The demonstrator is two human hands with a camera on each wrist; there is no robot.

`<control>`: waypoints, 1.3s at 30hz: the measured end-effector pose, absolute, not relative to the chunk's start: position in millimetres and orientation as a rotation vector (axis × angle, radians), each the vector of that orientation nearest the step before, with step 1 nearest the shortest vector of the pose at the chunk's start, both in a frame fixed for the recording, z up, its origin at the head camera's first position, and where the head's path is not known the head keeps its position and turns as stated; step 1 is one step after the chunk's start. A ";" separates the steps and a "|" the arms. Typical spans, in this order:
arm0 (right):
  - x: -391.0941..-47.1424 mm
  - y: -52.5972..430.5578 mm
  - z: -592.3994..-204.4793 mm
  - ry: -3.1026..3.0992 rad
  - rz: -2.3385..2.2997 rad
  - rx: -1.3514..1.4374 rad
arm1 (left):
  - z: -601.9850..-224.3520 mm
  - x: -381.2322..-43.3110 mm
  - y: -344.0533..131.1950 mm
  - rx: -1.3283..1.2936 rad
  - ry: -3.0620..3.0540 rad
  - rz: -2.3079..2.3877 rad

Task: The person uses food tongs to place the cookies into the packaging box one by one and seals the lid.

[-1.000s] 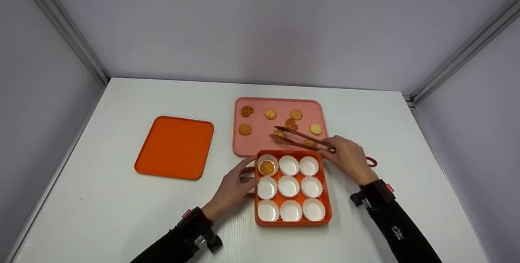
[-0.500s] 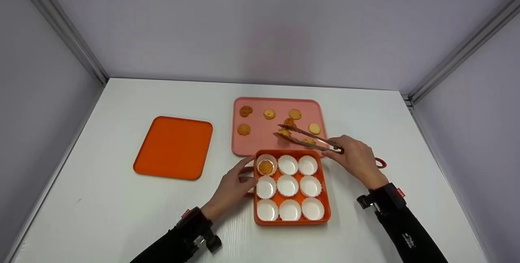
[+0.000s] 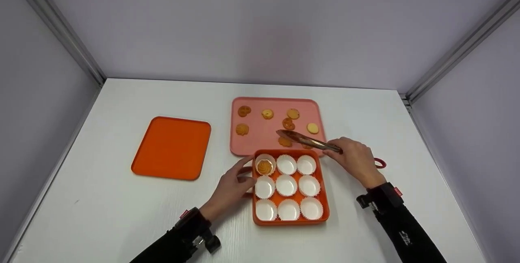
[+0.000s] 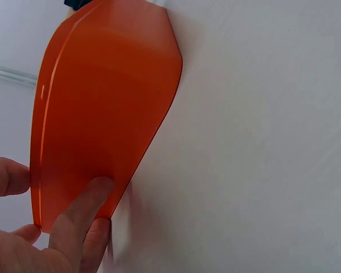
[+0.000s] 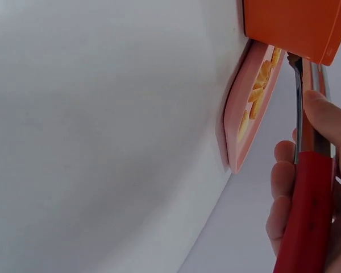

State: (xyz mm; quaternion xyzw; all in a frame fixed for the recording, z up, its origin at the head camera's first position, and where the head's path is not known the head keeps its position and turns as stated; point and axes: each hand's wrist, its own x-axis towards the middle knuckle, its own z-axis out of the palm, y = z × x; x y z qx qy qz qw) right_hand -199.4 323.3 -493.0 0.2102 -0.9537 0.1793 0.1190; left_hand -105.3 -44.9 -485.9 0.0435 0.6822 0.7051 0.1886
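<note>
My left hand [image 3: 233,183] rests against the left side of an orange box [image 3: 326,219], fingertips on its wall [image 4: 102,114] in the left wrist view. White paper cups [image 3: 286,185] fill the box in rows; the far left cup holds a round ridged cookie [image 3: 265,167]. My right hand [image 3: 354,160] grips metal tongs [image 3: 308,140] with a red handle [image 5: 310,210]. Their arms overlap in the head view, tips pointing left over the pink tray [image 3: 260,146]. Just in front of the tips lies a golden cookie [image 3: 285,142] on the tray.
Several cookies of different shapes, including a pretzel-shaped cookie [image 3: 244,111] and a pale round cookie [image 3: 313,128], lie spread on the pink tray behind the box. A flat orange lid [image 3: 172,149] lies at the left of the white table [image 3: 93,206].
The tongs' arms, spread around a cookie before, now overlap as one line in the head view. That cookie shows nearer the box. The left hand stays at the box.
</note>
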 end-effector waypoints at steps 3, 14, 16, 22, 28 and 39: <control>-198.9 324.3 -493.2 -2.811 0.510 0.608 | -485.9 -105.2 -45.4 0.125 1.916 1.982; -198.7 329.2 -486.9 -2.949 0.535 0.542 | -486.6 -104.4 -44.9 0.134 1.915 1.999; -198.2 331.8 -483.0 -2.976 0.540 0.524 | -486.6 -104.3 -44.5 0.133 1.912 2.002; -196.6 339.8 -470.5 -3.050 0.554 0.484 | -486.5 -104.1 -43.9 0.137 1.911 2.013; -197.8 341.7 -458.7 -3.124 0.526 0.480 | -485.7 -103.7 -44.4 0.144 1.910 2.013; -200.7 330.8 -449.9 -3.176 0.445 0.498 | -484.9 -103.6 -45.2 0.144 1.925 1.996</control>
